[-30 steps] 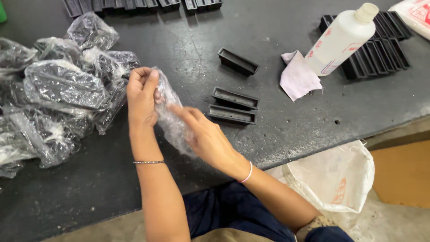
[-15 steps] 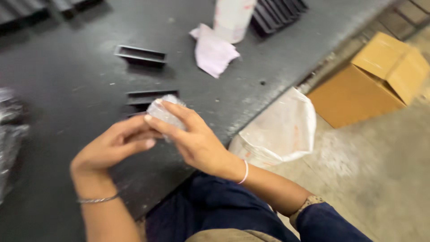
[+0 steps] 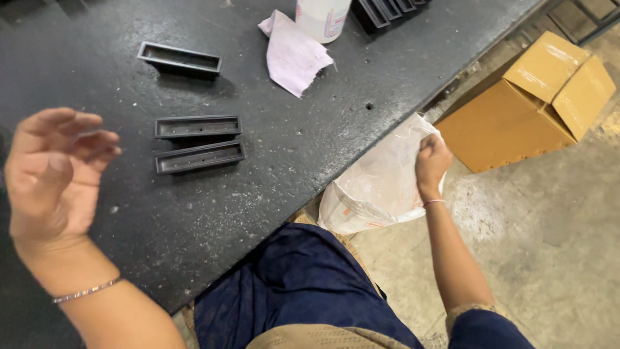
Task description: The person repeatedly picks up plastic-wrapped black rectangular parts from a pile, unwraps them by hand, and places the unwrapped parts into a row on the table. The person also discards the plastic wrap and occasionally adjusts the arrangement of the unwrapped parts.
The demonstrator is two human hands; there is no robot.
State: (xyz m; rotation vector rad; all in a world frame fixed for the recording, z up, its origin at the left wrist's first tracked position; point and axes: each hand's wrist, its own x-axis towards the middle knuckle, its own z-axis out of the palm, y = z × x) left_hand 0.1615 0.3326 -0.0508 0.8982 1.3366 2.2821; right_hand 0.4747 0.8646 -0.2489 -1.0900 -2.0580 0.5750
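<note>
My left hand hovers over the dark table at the left, fingers loosely spread and holding nothing. Nearest to it, two black rectangular plastic trays lie side by side, a short way to its right. A third black tray sits farther back. My right hand is off the table's edge, fingers curled closed at the top rim of a white sack that stands on the floor against the table. The back of the hand hides what is inside the fingers.
A pale pink cloth lies next to the base of a white bottle at the back. Stacked black parts sit behind them. A cardboard box rests on the concrete floor to the right.
The hands have parted from the crumpled clear plastic they held together. My right hand has swung down to the white sack, my left has lifted empty, and the view has turned right.
</note>
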